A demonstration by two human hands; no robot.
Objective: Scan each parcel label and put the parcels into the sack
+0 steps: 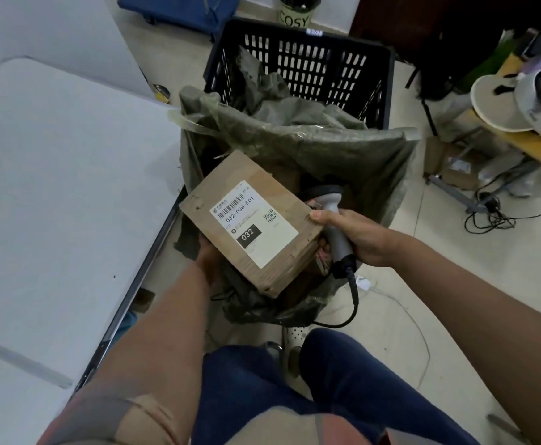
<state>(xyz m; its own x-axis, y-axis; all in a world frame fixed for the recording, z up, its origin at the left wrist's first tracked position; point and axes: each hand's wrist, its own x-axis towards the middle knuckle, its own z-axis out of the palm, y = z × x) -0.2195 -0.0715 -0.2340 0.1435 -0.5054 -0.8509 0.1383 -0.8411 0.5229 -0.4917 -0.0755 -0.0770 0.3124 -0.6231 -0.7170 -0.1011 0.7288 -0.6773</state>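
Observation:
A brown cardboard parcel (264, 184) with a white label reading 032-038-E01 is held tilted over the open mouth of a grey-green sack (320, 146). My left hand (209, 256) supports the parcel from underneath at its near-left edge, mostly hidden by it. My right hand (352, 234) grips a grey handheld barcode scanner (335, 216) by its handle, while its thumb presses on the parcel's right corner. The scanner's head lies behind the parcel, over the sack. More brown cardboard shows dimly inside the sack.
A white table (54, 187) runs along the left, its edge touching the sack. A black slatted crate (301, 62) stands just behind the sack. The scanner's black cable (352, 303) curls down to the floor. A cluttered desk, boxes and cables sit at the right.

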